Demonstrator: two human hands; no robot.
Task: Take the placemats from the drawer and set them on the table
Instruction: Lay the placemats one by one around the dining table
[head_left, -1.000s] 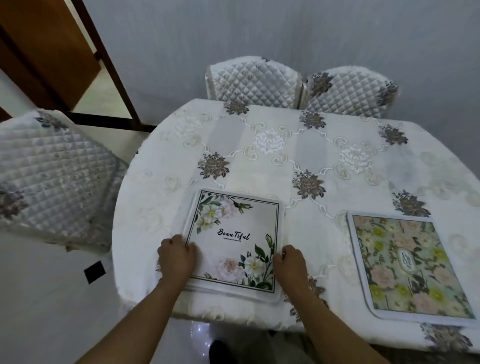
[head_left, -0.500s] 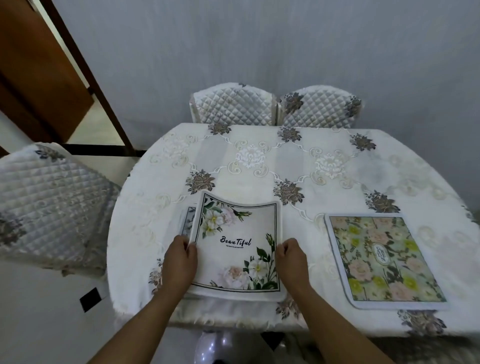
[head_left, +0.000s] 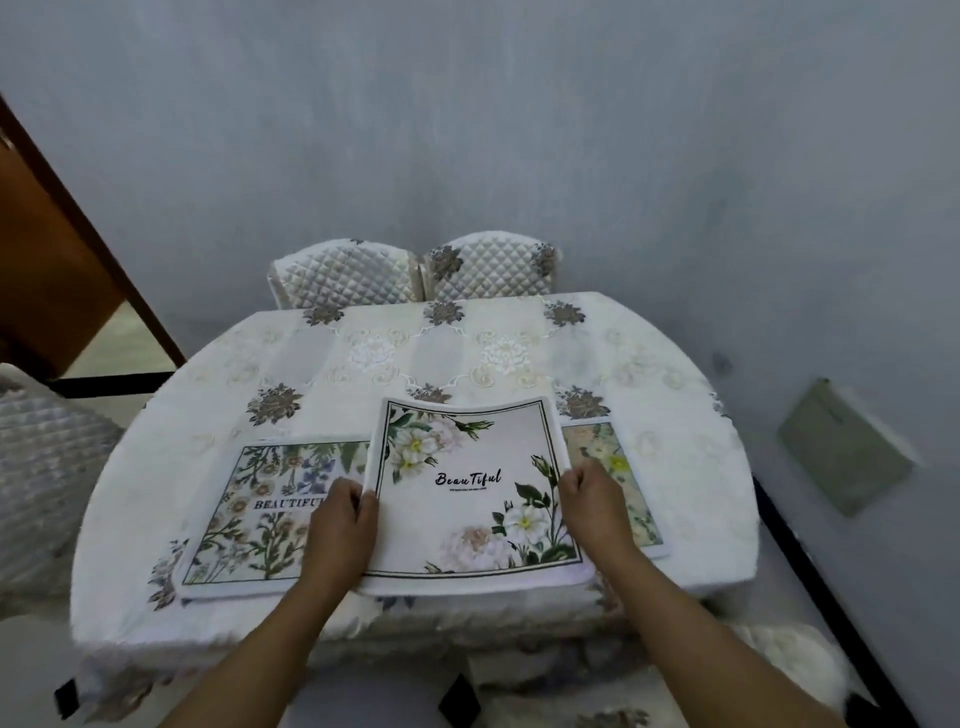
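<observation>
Here, left hand (head_left: 340, 525) and right hand (head_left: 592, 501) each kept a clamped grip on white floral placemat (head_left: 467, 493), lifted above worktop (head_left: 208, 395), between two laid placemats.

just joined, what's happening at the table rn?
A person is laying out placemats on a round table covered with a floral cloth. Both hands grip the white "BeauTiful" placemat: the left hand on its left edge, the right hand on its right edge. It is lifted, its far edge curling up, and it overlaps the two mats lying flat: the "BEAUTIFUL" placemat on the left and a green floral placemat on the right, mostly hidden.
</observation>
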